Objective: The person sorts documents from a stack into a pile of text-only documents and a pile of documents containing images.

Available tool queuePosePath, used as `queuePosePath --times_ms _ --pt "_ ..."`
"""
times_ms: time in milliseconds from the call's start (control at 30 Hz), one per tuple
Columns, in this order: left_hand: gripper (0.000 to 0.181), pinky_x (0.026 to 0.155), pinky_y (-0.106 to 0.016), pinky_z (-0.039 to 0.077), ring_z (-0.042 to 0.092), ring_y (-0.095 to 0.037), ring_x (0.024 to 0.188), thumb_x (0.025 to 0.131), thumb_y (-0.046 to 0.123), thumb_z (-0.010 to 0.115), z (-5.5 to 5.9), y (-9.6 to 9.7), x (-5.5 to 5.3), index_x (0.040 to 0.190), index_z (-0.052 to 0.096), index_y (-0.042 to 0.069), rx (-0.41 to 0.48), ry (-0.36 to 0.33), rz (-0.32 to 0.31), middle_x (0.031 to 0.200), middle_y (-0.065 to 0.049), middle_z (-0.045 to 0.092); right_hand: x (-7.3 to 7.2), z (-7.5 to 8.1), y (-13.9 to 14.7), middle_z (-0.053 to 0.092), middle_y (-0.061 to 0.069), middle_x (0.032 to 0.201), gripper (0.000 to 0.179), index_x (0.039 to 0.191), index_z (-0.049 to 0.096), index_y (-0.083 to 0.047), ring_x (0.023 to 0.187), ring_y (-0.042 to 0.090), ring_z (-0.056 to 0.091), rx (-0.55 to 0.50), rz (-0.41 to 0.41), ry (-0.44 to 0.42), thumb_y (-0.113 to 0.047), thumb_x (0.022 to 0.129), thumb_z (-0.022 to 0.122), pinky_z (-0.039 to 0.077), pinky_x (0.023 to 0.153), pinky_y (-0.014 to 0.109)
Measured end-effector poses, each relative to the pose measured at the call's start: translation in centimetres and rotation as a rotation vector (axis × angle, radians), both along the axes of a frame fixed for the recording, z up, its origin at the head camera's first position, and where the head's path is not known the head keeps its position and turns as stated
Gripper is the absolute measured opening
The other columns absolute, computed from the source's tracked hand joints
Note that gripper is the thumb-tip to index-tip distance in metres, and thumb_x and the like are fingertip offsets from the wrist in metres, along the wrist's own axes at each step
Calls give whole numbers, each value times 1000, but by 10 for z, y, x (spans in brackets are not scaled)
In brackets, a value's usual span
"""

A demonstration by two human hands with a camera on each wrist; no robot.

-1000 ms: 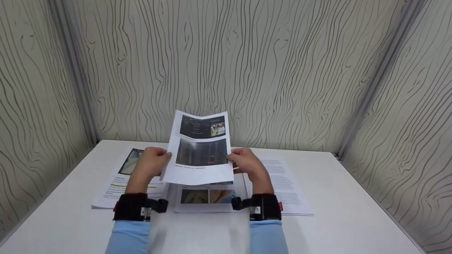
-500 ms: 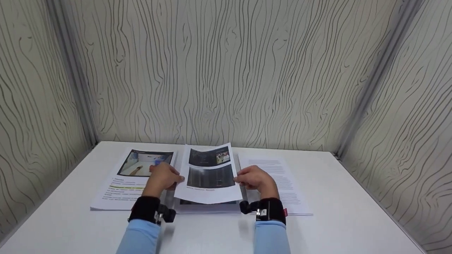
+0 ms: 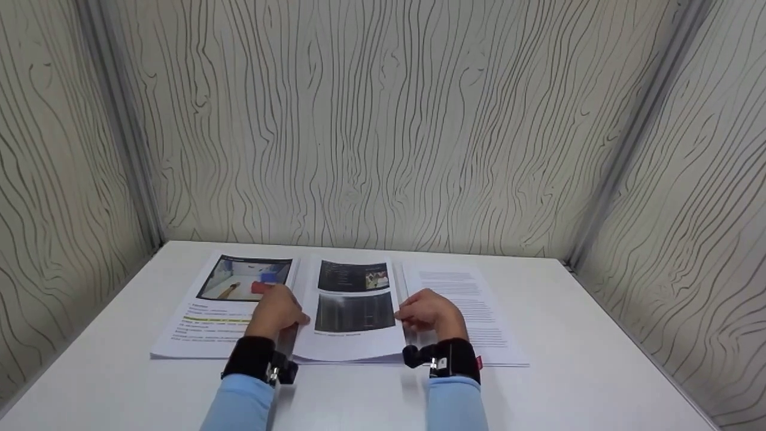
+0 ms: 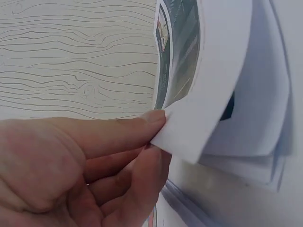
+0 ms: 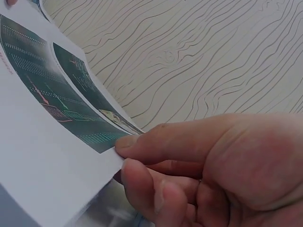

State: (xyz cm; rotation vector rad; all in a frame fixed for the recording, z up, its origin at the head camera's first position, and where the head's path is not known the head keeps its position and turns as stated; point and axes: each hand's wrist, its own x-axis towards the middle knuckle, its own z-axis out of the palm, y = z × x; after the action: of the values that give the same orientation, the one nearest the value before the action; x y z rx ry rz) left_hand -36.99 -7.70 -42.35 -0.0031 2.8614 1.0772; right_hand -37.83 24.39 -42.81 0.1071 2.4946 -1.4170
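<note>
A printed sheet of paper [image 3: 353, 344] with two dark pictures lies just over the middle stack, its lower edge bowed. My left hand [image 3: 276, 312] pinches its left edge between thumb and fingers; the left wrist view shows the thumb [image 4: 154, 118] on top of the sheet. At the opposite edge my right hand [image 3: 432, 311] pinches the paper, and in the right wrist view its thumb [image 5: 128, 142] presses beside the dark picture. Below the held sheet, other sheets [image 4: 255, 123] show in the left wrist view, with a gap between.
On the left is a stack of printed pages [image 3: 197, 329] with a colour picture and a yellow-highlighted line. A text-covered stack [image 3: 479, 311] lies on the right. All rest on a white table [image 3: 574, 335] against a wood-grain patterned wall [image 3: 383, 120].
Both hands have lowered the sheet from a raised, tilted position down onto the middle stack, moving slightly right at first. The left stack's picture has come into fuller view.
</note>
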Motion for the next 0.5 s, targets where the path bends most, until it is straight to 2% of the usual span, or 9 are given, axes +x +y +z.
queuePosePath --times_ms 233,267,333,400,467,500 --pt "18 68 -33 52 65 -20 71 82 4 90 -2 0 -2 92 80 -6 -26 -24 16 79 -12 76 1 1 -2 65 -4 65 9 100 81 -2 58 2 56 46 -6 -13 -8 94 77 48 57 14" --pt "18 66 -33 52 64 -21 70 82 4 91 -11 -2 -10 92 79 -6 -28 -19 10 77 -12 75 2 2 -2 65 -4 65 9 99 81 -2 58 2 56 50 -4 -13 -8 94 77 48 57 14" --pt "21 65 -34 52 66 -22 69 80 4 92 -19 -4 -19 93 79 -6 -38 -26 10 77 -12 75 3 4 -2 65 -4 65 7 96 81 -3 57 2 56 63 1 -20 -8 94 77 48 57 14" --pt "27 62 -34 52 65 -24 68 80 8 94 -38 -8 -35 97 78 -6 -48 -16 -1 77 -12 72 4 6 -1 65 -5 64 9 93 81 -2 57 2 56 80 2 -26 -9 95 75 49 56 15" --pt "30 59 -33 50 65 -24 66 80 9 94 -41 -8 -39 99 77 -7 -57 -20 1 76 -12 71 5 10 0 68 -4 66 13 92 80 -1 56 2 58 87 -12 -30 -11 96 73 50 57 15" --pt "32 58 -32 51 66 -24 67 81 9 93 -33 -6 -33 103 76 -7 -61 -31 13 78 -13 71 6 12 0 70 -2 67 15 93 80 1 57 3 60 94 -22 -30 -11 97 71 52 57 16"
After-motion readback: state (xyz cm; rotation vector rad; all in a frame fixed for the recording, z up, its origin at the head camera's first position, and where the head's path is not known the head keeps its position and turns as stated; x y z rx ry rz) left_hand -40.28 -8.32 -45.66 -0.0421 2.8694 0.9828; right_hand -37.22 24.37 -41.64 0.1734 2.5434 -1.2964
